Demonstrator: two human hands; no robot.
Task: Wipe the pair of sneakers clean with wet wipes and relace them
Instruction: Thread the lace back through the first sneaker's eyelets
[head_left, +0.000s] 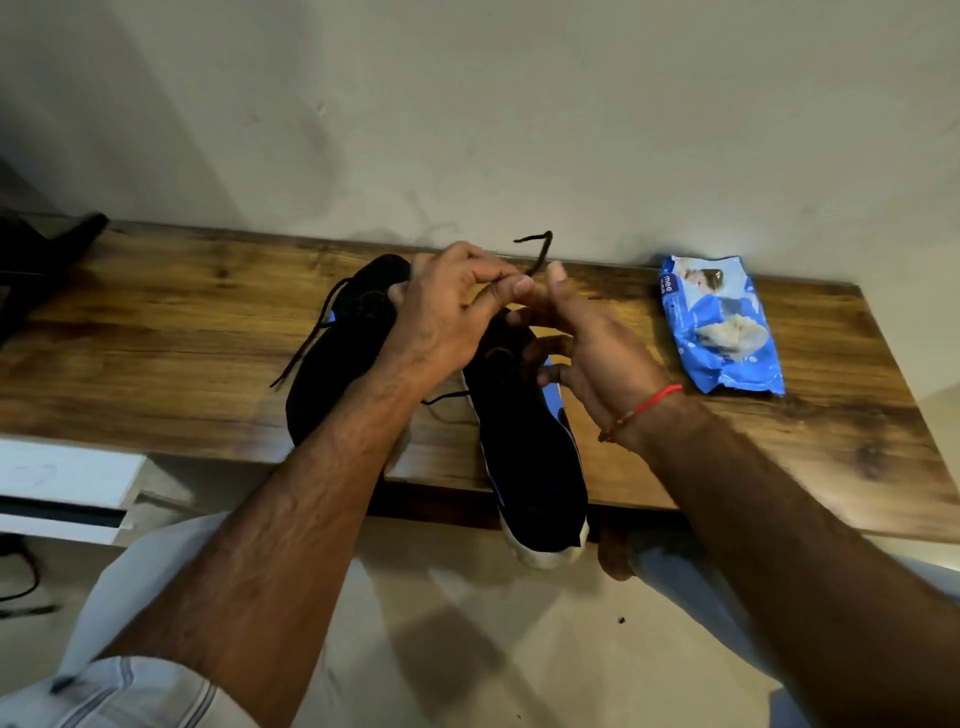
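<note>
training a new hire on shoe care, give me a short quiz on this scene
1. True or false: the wet wipes pack lies to the right of both sneakers.
2. Which thing do both hands pinch? A) lace B) wipe C) sole
3. Fill in: the right sneaker's toe juts past the ___ edge.

Key: 1 true. 2 A: the left hand and right hand hold the lace. 3 the wooden shelf.

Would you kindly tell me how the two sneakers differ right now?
The right sneaker overhangs the shelf edge; the left sneaker lies wholly on it. Both hands work a lace above the right sneaker; the left sneaker's lace trails loose. Both are black.
</note>
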